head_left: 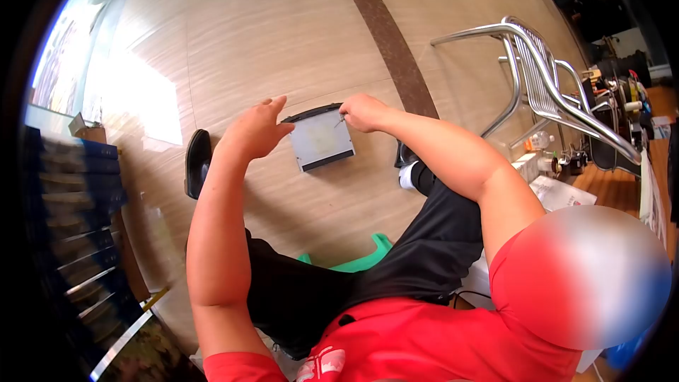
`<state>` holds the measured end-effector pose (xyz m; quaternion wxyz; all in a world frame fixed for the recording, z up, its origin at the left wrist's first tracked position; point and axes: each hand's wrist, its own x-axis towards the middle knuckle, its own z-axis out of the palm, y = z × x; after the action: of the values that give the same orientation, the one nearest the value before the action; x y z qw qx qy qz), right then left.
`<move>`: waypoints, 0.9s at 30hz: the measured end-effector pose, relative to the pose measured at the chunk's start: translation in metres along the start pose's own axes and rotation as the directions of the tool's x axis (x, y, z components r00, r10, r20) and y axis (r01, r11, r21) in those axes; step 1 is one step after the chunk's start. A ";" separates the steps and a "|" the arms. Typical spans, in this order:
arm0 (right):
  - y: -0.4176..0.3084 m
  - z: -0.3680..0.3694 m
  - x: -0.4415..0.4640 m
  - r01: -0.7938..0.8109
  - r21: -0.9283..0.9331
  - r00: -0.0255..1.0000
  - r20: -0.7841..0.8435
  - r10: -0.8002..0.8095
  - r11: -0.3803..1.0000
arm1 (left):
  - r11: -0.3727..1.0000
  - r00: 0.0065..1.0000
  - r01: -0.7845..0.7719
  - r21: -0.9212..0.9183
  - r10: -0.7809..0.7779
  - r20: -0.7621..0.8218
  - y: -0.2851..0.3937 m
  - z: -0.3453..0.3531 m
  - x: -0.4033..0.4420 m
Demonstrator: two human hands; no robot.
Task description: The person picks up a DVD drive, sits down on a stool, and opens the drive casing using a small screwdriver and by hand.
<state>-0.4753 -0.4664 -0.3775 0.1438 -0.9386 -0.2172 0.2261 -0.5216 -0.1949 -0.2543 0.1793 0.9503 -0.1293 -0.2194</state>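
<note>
Red T-shirt nearest, white print illegible; flat grey metal unit lies on the floor, well in from its left edge, probably set between the shoes for two-handed reach from the green stool; right hand curled at the unit's far right corner, cannot tell whether it pinches anything; left hand spread by the far left corner, contact uncertain; no label readable.

boxy grey unit | black bands ran along upper and lower edges | broad face showed to camera | sat near frame centre
</note>
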 end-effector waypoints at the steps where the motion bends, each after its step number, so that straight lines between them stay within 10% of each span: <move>1: 0.006 0.005 0.003 -0.019 0.013 1.000 -0.017 0.019 1.000 | 0.998 0.996 -0.045 0.036 0.048 -0.080 0.000 0.003 0.000; 27: 0.024 0.024 0.027 -0.251 -0.129 0.967 0.006 0.254 0.959 | 0.999 0.998 -0.028 0.045 0.025 0.054 0.014 0.014 0.023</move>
<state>-0.4565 -0.4703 -0.4168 0.0511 -0.9633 -0.1112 0.2390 -0.5107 -0.2193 -0.2691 0.1569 0.9461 -0.1516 -0.2392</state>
